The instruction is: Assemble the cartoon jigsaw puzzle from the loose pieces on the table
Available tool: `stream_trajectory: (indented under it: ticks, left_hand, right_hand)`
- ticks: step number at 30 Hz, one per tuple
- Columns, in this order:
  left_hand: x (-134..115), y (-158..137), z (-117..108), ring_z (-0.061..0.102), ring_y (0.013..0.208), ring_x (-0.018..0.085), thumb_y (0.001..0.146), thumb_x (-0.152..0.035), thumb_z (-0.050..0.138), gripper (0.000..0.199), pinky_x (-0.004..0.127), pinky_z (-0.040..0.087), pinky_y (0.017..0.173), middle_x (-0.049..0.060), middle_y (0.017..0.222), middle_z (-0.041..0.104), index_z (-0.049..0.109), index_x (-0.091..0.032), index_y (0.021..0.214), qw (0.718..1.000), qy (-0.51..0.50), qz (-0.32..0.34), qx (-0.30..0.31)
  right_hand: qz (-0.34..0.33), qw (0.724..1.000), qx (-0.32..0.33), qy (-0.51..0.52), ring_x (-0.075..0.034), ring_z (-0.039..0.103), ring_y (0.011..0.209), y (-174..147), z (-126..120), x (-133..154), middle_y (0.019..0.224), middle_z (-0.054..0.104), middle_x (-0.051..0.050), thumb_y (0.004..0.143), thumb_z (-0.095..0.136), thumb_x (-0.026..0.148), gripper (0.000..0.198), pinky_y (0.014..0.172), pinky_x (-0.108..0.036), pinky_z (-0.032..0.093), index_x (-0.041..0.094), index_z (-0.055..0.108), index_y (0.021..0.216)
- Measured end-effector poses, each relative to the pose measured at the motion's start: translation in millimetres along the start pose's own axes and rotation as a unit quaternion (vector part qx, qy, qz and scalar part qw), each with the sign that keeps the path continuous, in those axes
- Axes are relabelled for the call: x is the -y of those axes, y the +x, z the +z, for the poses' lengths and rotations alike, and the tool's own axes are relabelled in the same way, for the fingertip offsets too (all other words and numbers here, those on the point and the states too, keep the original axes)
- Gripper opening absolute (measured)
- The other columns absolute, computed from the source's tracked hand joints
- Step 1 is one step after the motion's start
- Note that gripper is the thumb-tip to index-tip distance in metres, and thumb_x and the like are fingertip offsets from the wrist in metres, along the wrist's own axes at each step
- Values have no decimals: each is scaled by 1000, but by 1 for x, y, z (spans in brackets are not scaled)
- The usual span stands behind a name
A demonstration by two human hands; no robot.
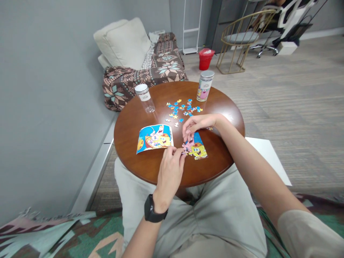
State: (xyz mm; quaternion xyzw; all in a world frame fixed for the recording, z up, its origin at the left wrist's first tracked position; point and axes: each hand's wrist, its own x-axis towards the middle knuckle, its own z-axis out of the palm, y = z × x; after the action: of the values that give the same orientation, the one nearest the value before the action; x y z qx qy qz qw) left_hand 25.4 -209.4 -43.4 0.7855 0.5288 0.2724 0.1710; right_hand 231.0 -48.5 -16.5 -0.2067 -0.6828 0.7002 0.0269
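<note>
On the round wooden table, a partly joined jigsaw puzzle [199,149] shows a yellow cartoon face and a pink figure. My left hand [171,166], with a black watch on the wrist, pinches a pink puzzle piece [184,152] at the puzzle's left edge. Over the puzzle's upper left side, my right hand [197,124] curls its fingers downward; whatever is at its fingertips is hidden. Left of the puzzle lies a curved picture sheet [155,138] with the cartoon scene. Several loose puzzle pieces [176,108] are scattered beyond my hands, mostly blue, some yellow or white.
A clear jar [147,100] with a lid stands at the table's back left, and a picture-labelled jar [205,86] at the back right. Beyond the table [129,125] are a covered sofa [161,64], a red bin [205,59] and a gold-framed chair [242,37].
</note>
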Motion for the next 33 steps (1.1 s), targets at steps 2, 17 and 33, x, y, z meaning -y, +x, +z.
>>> stream_trajectory:
  ticks: [2, 17, 33]
  left_hand:
    - [-1, 0, 0, 56, 93, 21, 98, -23, 48, 18, 36, 50, 86, 7, 99, 55, 64, -20, 106, 1000, 19, 6, 4]
    - [2, -4, -3, 57, 95, 20, 92, -11, 55, 22, 36, 55, 86, 6, 108, 65, 70, -19, 105, 996, 16, 88, -13]
    - [3, -6, -2, 58, 103, 21, 89, -6, 54, 26, 39, 55, 92, 7, 113, 67, 70, -19, 107, 995, 1, 97, -19]
  right_hand:
    - [5, 1000, -9, -6, -18, 72, 86, -1, 1, 1, 103, 75, -14, 84, 72, 42, 37, 79, -28, 57, 8, 70, 100]
    - [16, 1000, -10, 4, -18, 72, 85, 0, 3, 4, 102, 75, -14, 83, 72, 43, 38, 77, -28, 57, 9, 70, 99]
    - [18, 1000, -21, 1, -19, 72, 85, -1, 5, 7, 100, 75, -13, 80, 74, 45, 39, 77, -29, 57, 10, 71, 97]
